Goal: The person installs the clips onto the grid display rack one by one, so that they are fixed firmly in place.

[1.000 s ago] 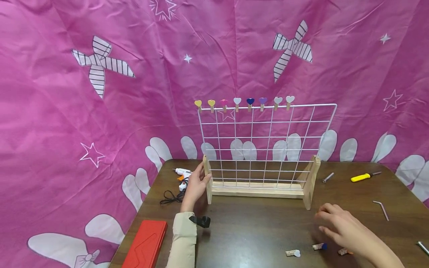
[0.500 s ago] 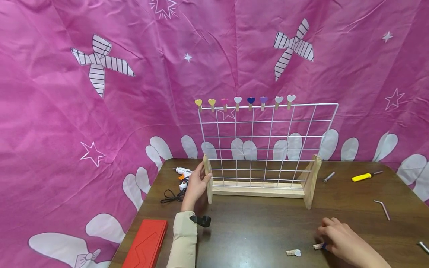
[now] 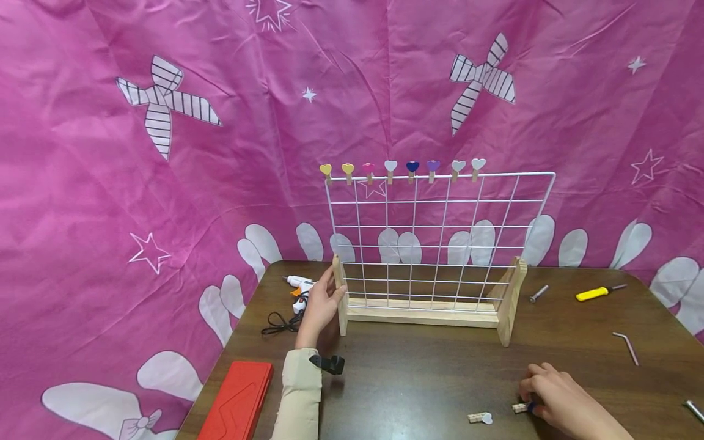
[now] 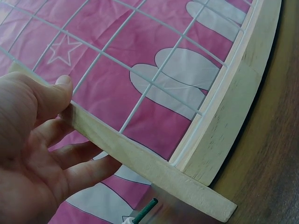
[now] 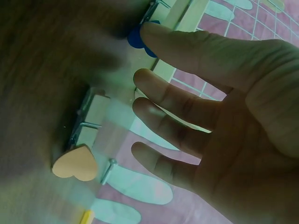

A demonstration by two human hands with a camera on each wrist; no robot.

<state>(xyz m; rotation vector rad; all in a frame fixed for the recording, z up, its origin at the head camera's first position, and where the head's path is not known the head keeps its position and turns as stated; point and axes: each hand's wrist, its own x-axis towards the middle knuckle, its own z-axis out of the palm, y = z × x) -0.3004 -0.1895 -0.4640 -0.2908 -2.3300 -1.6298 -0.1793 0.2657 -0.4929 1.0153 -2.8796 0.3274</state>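
Observation:
A white wire grid in a wooden stand (image 3: 423, 315) rises from the table, several heart-topped mini clothespins clipped along its top wire. My left hand (image 3: 321, 305) grips its left wooden upright (image 4: 140, 158), thumb on one face and fingers on the other. Low at the right, my right hand (image 3: 561, 397) pinches a clothespin with a dark blue heart (image 5: 137, 37) lying on the table. The thumb overlaps the heart; the index finger is mostly hidden behind it. A white-heart clothespin (image 3: 480, 418) lies to the left. Another with an orange heart (image 5: 77, 164) shows below my fingers in the right wrist view.
A glue gun (image 3: 299, 283) with a black cord lies behind my left hand. A red case (image 3: 236, 397) sits at the front left. On the right are a bolt (image 3: 539, 293), a yellow screwdriver (image 3: 599, 293) and a bent rod (image 3: 627, 348). A pink curtain hangs behind the table.
My right hand has come down toward the front onto the blue-heart clothespin, covering the orange-heart one in the head view. My left hand has kept its hold on the upright.

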